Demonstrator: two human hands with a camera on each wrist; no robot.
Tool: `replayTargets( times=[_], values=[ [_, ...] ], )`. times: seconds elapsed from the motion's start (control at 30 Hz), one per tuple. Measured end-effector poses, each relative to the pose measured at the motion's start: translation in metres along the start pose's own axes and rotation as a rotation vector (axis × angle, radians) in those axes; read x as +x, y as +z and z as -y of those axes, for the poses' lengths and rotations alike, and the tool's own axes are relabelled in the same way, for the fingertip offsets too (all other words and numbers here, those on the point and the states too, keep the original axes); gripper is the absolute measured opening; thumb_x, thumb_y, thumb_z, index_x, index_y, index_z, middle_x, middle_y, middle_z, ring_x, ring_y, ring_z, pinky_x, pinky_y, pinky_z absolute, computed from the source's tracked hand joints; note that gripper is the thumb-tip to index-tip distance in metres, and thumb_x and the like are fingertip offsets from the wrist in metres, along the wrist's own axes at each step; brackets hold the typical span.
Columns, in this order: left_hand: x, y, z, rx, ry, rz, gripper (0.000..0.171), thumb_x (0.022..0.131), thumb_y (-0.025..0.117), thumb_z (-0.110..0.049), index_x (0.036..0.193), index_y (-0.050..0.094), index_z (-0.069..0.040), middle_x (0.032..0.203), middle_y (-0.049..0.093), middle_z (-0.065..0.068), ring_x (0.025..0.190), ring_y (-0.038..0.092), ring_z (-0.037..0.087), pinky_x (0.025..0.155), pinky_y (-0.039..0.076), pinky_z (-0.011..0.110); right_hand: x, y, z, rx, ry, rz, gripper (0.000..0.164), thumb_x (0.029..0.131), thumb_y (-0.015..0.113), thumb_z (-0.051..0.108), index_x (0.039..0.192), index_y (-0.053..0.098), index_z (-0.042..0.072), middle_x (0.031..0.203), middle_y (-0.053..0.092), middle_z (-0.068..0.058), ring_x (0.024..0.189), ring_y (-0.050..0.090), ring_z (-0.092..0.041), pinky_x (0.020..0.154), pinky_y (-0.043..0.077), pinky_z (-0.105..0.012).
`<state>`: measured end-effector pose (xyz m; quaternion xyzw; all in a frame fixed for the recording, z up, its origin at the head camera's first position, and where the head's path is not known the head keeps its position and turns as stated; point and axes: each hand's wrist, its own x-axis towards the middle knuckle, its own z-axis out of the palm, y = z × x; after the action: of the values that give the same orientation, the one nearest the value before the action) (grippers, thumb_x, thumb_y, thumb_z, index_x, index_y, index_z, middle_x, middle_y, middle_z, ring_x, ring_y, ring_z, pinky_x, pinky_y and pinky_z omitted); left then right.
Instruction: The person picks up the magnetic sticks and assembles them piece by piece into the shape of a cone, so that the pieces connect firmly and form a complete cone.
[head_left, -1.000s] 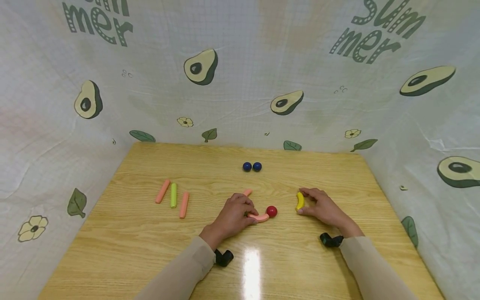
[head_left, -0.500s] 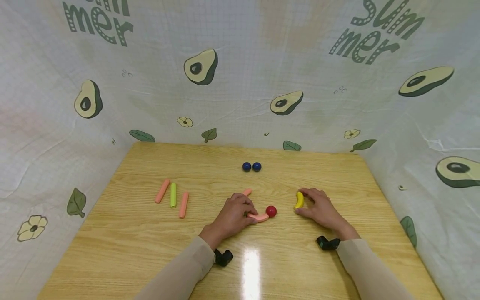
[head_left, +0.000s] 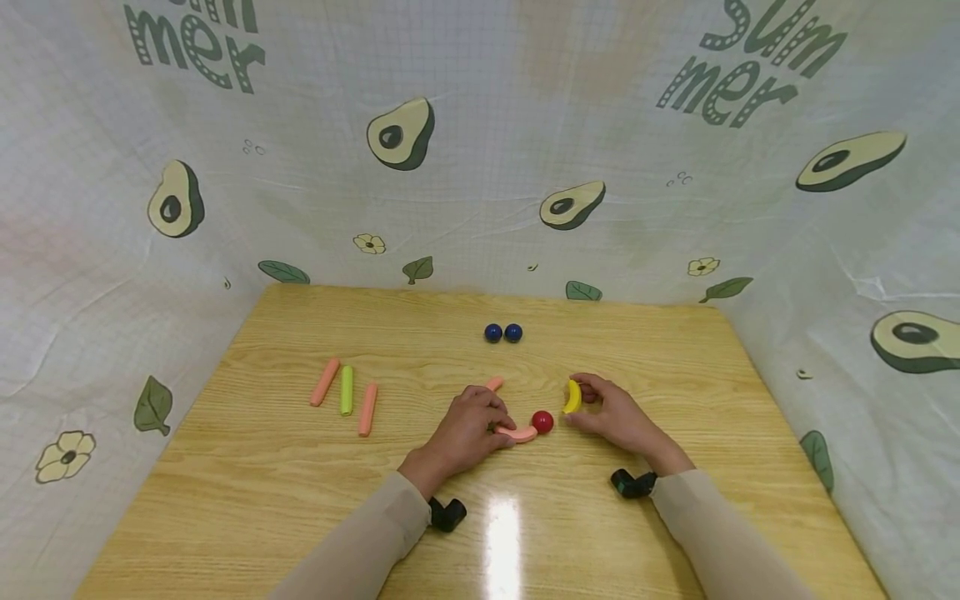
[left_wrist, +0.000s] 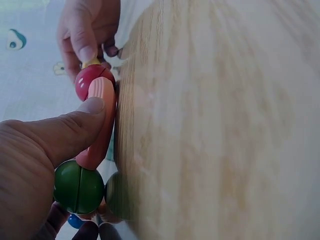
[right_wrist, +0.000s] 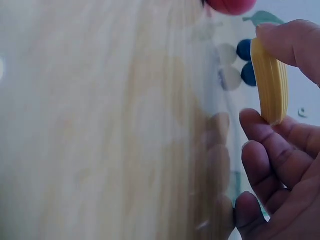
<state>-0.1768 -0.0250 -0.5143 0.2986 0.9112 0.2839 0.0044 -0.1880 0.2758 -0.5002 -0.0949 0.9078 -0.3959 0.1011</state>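
Observation:
My left hand (head_left: pixel 467 427) grips a curved pink stick (head_left: pixel 522 435) near the middle of the table, its thumb lying along the stick in the left wrist view. A green ball (left_wrist: pixel 78 187) joins the stick's near end, mostly covered by my hand in the head view. At the other end sits a shiny red ball (head_left: pixel 542 422). Another pink stick (head_left: pixel 495 383) pokes out beyond my left knuckles. Just right of the red ball, my right hand (head_left: pixel 618 419) pinches a curved yellow stick (head_left: pixel 573 397) by its two ends, between thumb and fingers.
Two dark blue balls (head_left: pixel 492 333) lie side by side farther back. To the left are a pink stick (head_left: pixel 325 383), a lime-green stick (head_left: pixel 347 392) and a second pink stick (head_left: pixel 367 410). A cloth with avocado prints (head_left: pixel 465 242) walls the wooden table (head_left: pixel 262 475) at the back and sides.
My right hand has carried the yellow stick leftward, closer to the red ball, and its curve now faces the other way. My left hand and its pieces have stayed in place.

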Motion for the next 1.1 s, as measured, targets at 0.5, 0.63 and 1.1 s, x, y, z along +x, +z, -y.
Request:
replayTargets(
  times=[0.5,0.63,1.1],
  values=[
    [0.001,0.0,-0.001,0.002,0.01,-0.003,0.016,0.094,0.082,-0.037,0.099,0.085,-0.023,0.111,0.068,-0.008,0.121,0.054,0.02,0.105,0.046,0.047,0.012,0.007,0.006,-0.007,-0.038,0.055,0.079,0.091,0.084,0.039,0.155,0.051,0.007,0.13,0.064,-0.01,0.118,0.057,-0.026,0.105,0.048,-0.048],
    [0.001,0.0,-0.001,0.001,0.013,-0.002,0.015,0.094,0.082,-0.037,0.1,0.085,-0.023,0.111,0.068,-0.008,0.121,0.054,0.02,0.106,0.046,0.048,0.011,0.007,0.006,-0.02,-0.047,0.059,0.077,0.093,0.083,0.039,0.155,0.051,0.009,0.125,0.063,-0.008,0.113,0.055,-0.026,0.1,0.046,-0.044],
    [0.001,0.001,0.0,0.01,0.013,0.015,0.017,0.093,0.082,-0.036,0.103,0.085,-0.022,0.114,0.068,-0.007,0.125,0.053,0.021,0.111,0.044,0.047,0.009,0.006,0.009,-0.1,-0.112,0.102,0.068,0.1,0.075,0.034,0.158,0.049,0.011,0.137,0.059,-0.01,0.119,0.052,-0.029,0.104,0.044,-0.052]
  ],
)
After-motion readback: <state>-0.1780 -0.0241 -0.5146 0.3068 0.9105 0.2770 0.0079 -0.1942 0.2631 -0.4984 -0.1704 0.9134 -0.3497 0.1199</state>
